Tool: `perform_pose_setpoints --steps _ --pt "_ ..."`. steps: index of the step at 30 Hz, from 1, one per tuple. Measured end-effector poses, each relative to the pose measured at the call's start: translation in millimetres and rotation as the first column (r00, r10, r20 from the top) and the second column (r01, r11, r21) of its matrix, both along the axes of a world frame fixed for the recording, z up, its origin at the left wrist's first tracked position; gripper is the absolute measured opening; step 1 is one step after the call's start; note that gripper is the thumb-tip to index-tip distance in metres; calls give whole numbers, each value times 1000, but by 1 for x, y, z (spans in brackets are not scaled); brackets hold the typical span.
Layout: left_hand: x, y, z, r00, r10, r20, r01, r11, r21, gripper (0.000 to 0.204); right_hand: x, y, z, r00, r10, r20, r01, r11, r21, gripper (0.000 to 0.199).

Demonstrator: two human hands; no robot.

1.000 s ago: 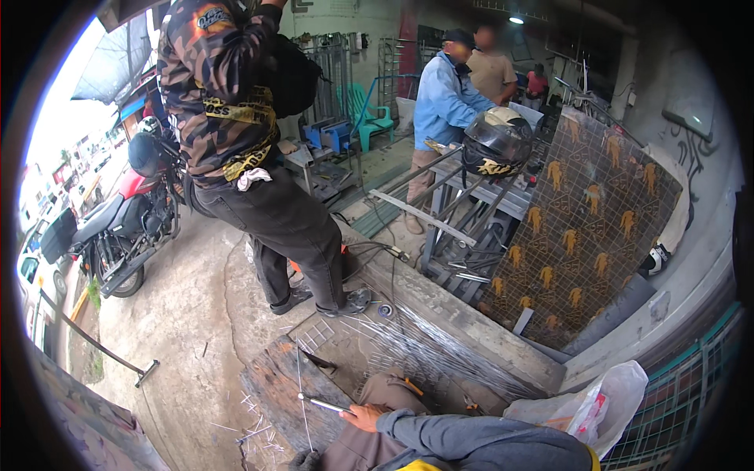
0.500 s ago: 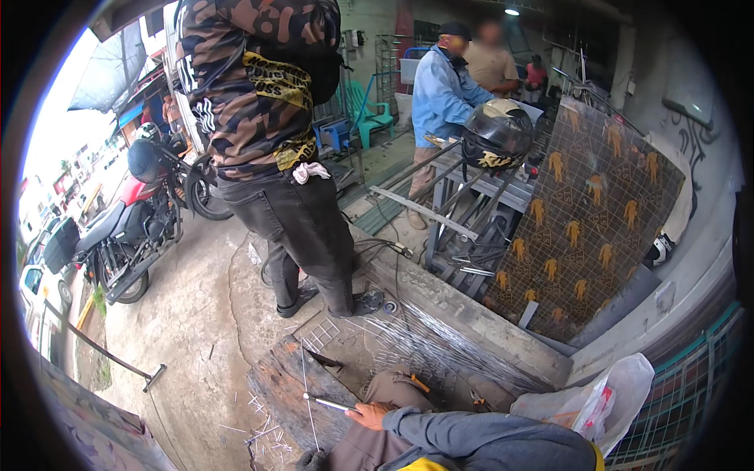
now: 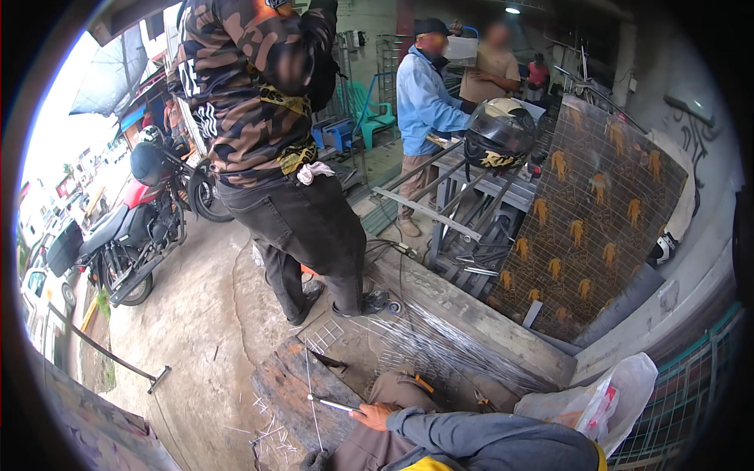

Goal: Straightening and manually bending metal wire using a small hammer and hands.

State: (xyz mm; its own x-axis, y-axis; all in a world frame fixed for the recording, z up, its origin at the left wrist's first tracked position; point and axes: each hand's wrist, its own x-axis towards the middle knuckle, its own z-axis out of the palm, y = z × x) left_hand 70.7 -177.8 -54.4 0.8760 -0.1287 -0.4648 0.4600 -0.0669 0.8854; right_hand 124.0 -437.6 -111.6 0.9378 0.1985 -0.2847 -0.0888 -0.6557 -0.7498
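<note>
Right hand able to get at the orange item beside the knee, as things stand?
Probably not directly: the right hand is closed on a slim silvery tool, and the trousered leg lies between it and the orange item. With the hand free, reaching over looks feasible.

An open-fronted metal workshop: bars point(image 3: 428, 213) jut from a surface point(image 3: 514, 193), thin rods point(image 3: 463, 343) lie heaped on the ground point(image 3: 188, 314), a green wire grid point(image 3: 677, 402) stands at right, and a motorcycle point(image 3: 133, 228) is parked outside.
</note>
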Motion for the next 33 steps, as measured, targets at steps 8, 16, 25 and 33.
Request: perform_pose_setpoints --steps 8,16,25,33 --pt "0 -1 0 1000 6 -4 -6 1000 0 16 -2 0 5 1000 -16 24 16 1000 -15 64" --pt "-2 -2 -2 1000 13 -16 -13 1000 0 16 -4 1 2 988 -62 140 59 998 31 62" --pt "0 0 2 1000 -1 -22 1 1000 13 16 0 3 -4 999 -32 29 32 999 -15 60" --pt "1 4 4 1000 19 -14 -19 1000 20 16 -4 2 3 993 -54 102 54 999 3 60"
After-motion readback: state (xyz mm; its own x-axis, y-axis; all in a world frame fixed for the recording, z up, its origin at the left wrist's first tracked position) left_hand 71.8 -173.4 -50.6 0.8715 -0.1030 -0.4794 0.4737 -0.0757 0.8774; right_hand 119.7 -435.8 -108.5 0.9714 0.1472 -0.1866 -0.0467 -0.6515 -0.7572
